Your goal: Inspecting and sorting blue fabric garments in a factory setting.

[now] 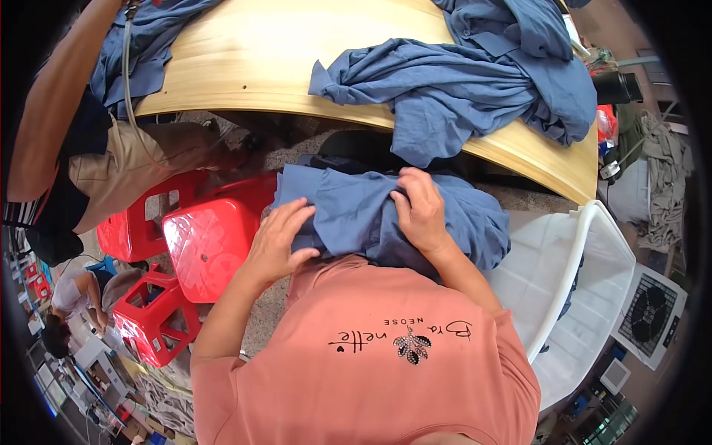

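A blue garment (348,208) lies bunched across my lap, its folds spilling to the right. My left hand (280,239) rests on the garment's left edge, fingers stretched out and thumb apart. On the upper middle of the cloth, my right hand (421,210) has its fingers curled, thumb and forefinger pinching a fold. Just beyond, a heap of blue shirts (460,85) lies on the wooden table (274,55), one part hanging over the near edge.
Red plastic stools (208,248) stand at my left. A white plastic bin (549,259) is close on my right, with a fan (650,314) past it. At the far left another person's arm (55,111) reaches beside a hose (127,74) and more blue cloth (148,52).
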{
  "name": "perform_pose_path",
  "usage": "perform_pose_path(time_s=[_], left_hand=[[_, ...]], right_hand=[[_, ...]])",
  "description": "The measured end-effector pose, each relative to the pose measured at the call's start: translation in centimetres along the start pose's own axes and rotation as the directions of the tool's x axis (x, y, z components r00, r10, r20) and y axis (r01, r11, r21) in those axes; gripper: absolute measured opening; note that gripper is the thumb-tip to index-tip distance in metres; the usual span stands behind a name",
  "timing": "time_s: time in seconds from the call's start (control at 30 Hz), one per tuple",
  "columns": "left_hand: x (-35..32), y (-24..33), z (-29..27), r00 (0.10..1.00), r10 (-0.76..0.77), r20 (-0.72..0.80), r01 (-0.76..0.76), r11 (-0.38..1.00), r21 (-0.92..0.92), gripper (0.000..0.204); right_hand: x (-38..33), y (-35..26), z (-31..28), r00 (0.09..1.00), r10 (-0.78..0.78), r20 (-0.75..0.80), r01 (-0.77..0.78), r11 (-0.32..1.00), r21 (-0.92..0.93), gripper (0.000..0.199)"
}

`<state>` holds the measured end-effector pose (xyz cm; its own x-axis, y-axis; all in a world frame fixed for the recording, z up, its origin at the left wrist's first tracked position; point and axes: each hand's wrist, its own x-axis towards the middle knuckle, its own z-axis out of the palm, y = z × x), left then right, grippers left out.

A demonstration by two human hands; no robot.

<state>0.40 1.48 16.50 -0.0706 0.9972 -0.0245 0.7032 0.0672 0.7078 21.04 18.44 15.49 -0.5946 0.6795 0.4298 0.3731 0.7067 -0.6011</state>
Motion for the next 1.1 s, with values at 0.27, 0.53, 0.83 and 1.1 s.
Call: perform_pose_path(time_s=[0.27,0.53,0.83,1.1], left_hand=[[2.6,-0.3,3.8,0.982,0.015,-0.191,0.019,0.984,0.177,0.055],[6.1,-3.2,3.5,0.886,-0.029,-0.464,0.071,0.995,0.072,0.025],[9.7,10.3,-6.5,0.960,-0.224,-0.167,0.010,0.626,-0.780,0.004],[6.1,0.1,-2.4,0.880,-0.264,-0.395,0.397,0.865,0.306,0.010]], right_hand=[[-1.7,-2.8,-4.0,0.898,-0.146,0.414,0.166,0.986,-0.011,0.050],[-8.6,1.8,-7.4,0.946,0.261,0.191,-0.119,0.831,-0.544,0.045],[-7.0,3.7,-15.8,0.809,0.251,-0.531,-0.445,0.852,-0.276,0.005],[-1.3,1.5,-8.0,0.911,-0.083,-0.404,0.021,0.988,-0.155,0.015]])
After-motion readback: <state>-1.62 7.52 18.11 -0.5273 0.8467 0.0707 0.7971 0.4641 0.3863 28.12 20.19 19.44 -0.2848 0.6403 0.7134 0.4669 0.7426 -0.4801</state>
